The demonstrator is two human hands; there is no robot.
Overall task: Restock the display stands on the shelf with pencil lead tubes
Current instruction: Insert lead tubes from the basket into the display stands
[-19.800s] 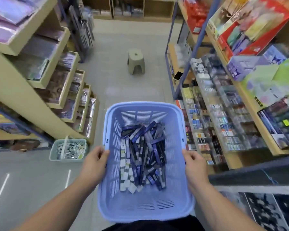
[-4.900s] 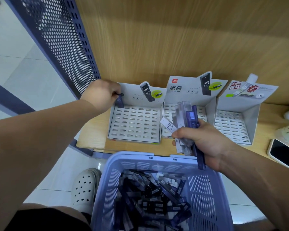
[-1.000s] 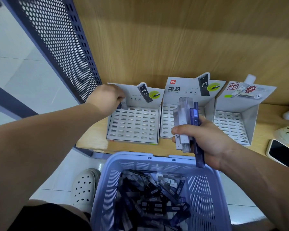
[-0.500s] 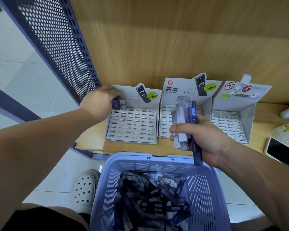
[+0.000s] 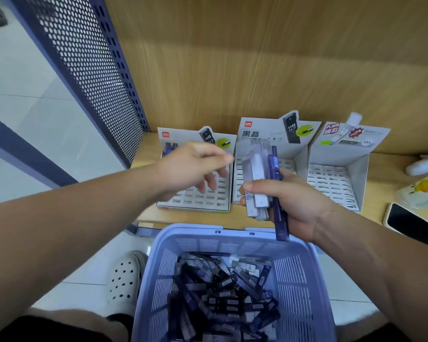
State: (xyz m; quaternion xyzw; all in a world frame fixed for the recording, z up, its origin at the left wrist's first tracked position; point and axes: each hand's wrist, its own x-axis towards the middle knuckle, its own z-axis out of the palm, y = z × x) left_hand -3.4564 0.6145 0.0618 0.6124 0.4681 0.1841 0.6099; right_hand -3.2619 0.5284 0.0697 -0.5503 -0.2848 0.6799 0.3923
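Lifted the left hand [image 5: 195, 166] off the left stand's [image 5: 190, 202] back corner, empty, fingers loose, now just left of the grip
Gripping a bundle of lead tubes [image 5: 257, 178] upright in the right hand [image 5: 297, 203] over the middle stand [image 5: 262, 130]; basket [image 5: 294, 275] rim just below, third stand [image 5: 336, 178] and phone [image 5: 410, 223] rightward, open shelf [image 5: 378, 193] between

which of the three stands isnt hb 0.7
The rightmost stand: its header has red badges and a pale tube; the left stand and middle stand show a black HB 0.7 tube.
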